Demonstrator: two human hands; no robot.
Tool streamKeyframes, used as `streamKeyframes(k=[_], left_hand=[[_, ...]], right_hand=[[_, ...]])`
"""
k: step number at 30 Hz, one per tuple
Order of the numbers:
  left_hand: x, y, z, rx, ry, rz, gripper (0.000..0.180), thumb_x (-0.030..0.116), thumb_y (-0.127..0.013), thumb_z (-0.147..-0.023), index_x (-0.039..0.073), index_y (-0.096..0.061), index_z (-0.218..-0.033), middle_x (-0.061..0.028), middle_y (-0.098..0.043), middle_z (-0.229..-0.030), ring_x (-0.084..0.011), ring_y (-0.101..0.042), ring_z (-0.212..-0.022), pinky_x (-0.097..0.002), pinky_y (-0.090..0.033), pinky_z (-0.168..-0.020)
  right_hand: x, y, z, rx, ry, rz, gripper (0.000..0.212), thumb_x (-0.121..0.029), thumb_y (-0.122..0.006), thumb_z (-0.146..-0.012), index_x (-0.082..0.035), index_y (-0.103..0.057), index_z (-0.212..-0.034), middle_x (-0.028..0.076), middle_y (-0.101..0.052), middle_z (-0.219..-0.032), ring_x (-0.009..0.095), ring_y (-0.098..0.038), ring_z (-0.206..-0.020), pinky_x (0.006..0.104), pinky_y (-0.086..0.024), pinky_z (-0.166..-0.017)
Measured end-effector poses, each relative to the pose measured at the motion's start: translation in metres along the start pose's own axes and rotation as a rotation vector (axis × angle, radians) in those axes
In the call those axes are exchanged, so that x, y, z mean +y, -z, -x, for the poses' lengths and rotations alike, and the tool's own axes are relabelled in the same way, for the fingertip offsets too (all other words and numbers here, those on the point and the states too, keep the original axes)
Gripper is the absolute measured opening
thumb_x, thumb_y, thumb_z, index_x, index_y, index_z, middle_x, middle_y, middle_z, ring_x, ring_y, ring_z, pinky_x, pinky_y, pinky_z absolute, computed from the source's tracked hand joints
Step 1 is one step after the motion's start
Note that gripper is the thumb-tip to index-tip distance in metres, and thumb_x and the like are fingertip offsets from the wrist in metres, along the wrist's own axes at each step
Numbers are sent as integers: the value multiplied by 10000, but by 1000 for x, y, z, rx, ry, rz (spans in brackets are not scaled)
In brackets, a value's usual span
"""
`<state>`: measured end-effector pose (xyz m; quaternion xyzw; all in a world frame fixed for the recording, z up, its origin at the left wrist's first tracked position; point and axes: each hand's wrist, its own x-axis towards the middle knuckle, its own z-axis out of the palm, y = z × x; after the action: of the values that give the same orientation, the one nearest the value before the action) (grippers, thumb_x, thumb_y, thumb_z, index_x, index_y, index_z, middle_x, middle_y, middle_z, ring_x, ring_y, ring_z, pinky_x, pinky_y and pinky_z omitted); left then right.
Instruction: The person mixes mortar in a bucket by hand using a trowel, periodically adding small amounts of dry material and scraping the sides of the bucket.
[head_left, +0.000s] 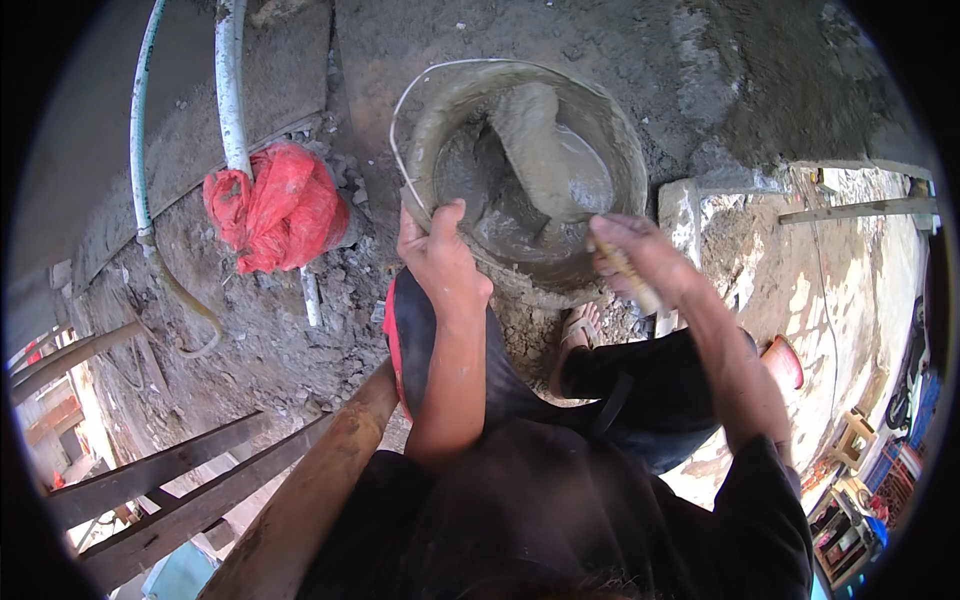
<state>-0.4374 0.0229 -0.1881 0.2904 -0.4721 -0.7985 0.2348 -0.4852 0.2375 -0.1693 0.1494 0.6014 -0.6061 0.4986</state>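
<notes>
A bucket (pixel 628 150) caked with grey mortar stands in front of me, its thin wire handle resting around the far left of the rim. Wet mortar (pixel 470 180) lies inside it. My left hand (pixel 440 250) grips the near left rim, thumb up on the edge. In my right hand (pixel 645 258), closed at the near right rim, is the wooden handle of a trowel (pixel 535 140). The trowel's blade is coated in mortar and reaches into the bucket, its far end toward the back wall. Part of the blade's edge blends into the wet mortar.
Left of the bucket, a red plastic bag (pixel 280 205) wraps the base of a white pipe (pixel 230 90). A hose (pixel 140 130) hangs farther left. A wooden pole (pixel 310 490) and dark planks (pixel 160 470) lie near my left side. A reddish bucket (pixel 783 362) is at right.
</notes>
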Motion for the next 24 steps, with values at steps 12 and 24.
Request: streamKeyframes(k=[12,24], left_hand=[[-19,5,3,-70,11,22,403,-58,-558,-803,-76,-599,-1203,-22,-647,-997,-81,-569,-854,-236,-444,-778],[-15,-1,14,-48,-14,106,358,-42,-554,-798,-64,-615,-1150,-88,-658,-1076,-154,-608,-952,-279,-450,-866]], right_hand=[[-43,-2,-39,248,280,1867,362,-284,-441,-1009,35,-549,-1142,207,-672,-948,387,-668,-930,476,-550,-775],[20,-16,-18,20,477,1194,389,-348,-568,-968,36,-610,-921,186,-592,-629,374,-622,-608,463,-490,-623]])
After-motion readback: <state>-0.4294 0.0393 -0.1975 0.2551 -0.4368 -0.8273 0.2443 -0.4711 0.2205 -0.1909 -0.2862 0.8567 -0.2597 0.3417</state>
